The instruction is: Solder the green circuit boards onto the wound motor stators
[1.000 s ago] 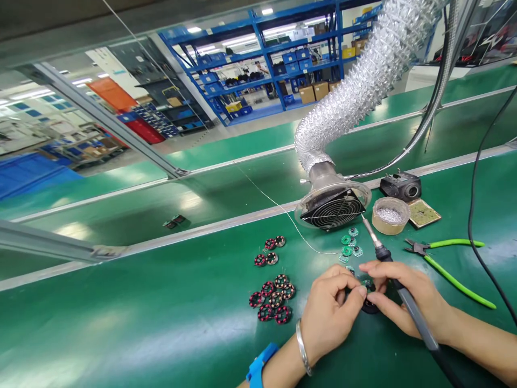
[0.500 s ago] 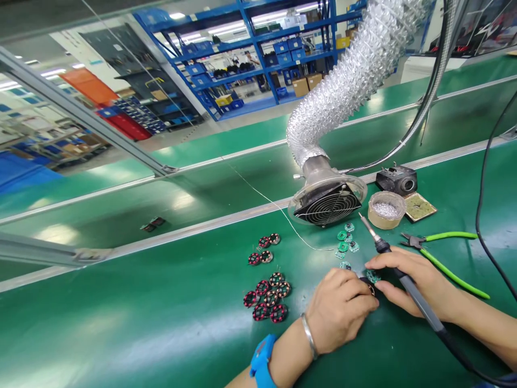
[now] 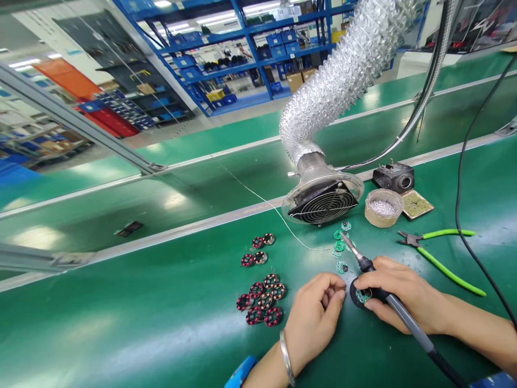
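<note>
My right hand [image 3: 407,291] holds a soldering iron [image 3: 410,323], its metal tip slanting up to the left. The thumb and fingers of that hand also grip a small round green circuit board [image 3: 362,295] on a black ring-shaped part [image 3: 355,294]. My left hand [image 3: 317,307] is just left of the board, apart from it, fingers curled and thumb against the forefinger; anything between them is hidden. Loose green circuit boards [image 3: 342,267] lie beyond the hands. A thin solder wire [image 3: 288,223] runs across the bench, one end by those boards.
Several wound coil rings [image 3: 265,300] sit left of my hands. A fume extractor [image 3: 327,203] stands behind. At the right are a tub of metal bits [image 3: 382,215], a sponge tray [image 3: 418,205], a black holder [image 3: 393,177] and green-handled cutters [image 3: 442,264]. A black cable [image 3: 460,183] hangs there.
My left hand has drawn back left from the board, which now shows more fully in my right hand. The soldering iron's tip has shifted left and down. The view has shifted slightly.
</note>
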Motion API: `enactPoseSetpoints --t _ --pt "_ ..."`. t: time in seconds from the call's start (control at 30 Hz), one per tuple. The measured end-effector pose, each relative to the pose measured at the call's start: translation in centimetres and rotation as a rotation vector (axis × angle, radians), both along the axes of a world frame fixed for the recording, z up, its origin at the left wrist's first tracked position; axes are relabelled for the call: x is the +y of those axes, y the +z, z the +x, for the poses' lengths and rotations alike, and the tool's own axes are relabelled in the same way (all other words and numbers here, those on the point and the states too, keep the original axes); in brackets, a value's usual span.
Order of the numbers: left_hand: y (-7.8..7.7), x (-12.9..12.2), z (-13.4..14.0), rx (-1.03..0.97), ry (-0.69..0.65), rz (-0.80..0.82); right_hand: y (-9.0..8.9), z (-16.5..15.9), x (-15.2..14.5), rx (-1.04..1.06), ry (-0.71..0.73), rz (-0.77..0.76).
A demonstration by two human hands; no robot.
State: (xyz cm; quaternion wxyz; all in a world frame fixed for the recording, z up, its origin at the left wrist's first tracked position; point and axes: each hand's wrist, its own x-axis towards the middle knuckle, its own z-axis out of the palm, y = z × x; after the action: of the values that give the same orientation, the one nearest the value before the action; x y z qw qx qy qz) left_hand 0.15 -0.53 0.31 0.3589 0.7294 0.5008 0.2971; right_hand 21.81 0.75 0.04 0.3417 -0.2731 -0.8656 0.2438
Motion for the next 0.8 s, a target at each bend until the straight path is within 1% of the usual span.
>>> enactPoseSetpoints --t 0.03,0.1,0.2,0.33,0.4,0.5,0.57,0.67,0.8 --pt "-0.2 0.2 0.1 0.000 -0.017 -0.056 0.0 0.0 0.0 0.002 -0.004 0.004" --pt "-0.5 0.6 0.3 -0.033 -0.057 -0.115 0.1 0.1 0.0 0.005 -0.004 0.013" --pt "-0.5 1.1 0.4 -0.145 -0.076 -0.185 0.3 0.1 0.0 0.004 0.002 0.009" --pt "-0.4 1.8 0.6 -0.279 -0.129 -0.338 0.5 0.1 0.0 0.006 -0.013 -0.042" --pt "-0.3 2.1 0.8 -0.280 -0.153 -0.366 0.5 0.2 0.0 0.008 -0.022 -0.055" --pt "-0.3 2.3 1.0 -0.257 -0.138 -0.370 0.6 0.1 -0.1 0.004 -0.014 -0.048" --pt "-0.4 2.2 1.1 -0.251 -0.124 -0.397 0.5 0.0 -0.2 0.007 -0.025 -0.015" --pt "-0.4 2.0 1.3 -0.250 -0.100 -0.465 0.3 -0.1 -0.5 0.027 -0.046 0.082" --pt "-0.5 2.0 1.3 -0.252 -0.074 -0.565 -0.1 0.1 -0.7 -0.062 -0.024 0.214"
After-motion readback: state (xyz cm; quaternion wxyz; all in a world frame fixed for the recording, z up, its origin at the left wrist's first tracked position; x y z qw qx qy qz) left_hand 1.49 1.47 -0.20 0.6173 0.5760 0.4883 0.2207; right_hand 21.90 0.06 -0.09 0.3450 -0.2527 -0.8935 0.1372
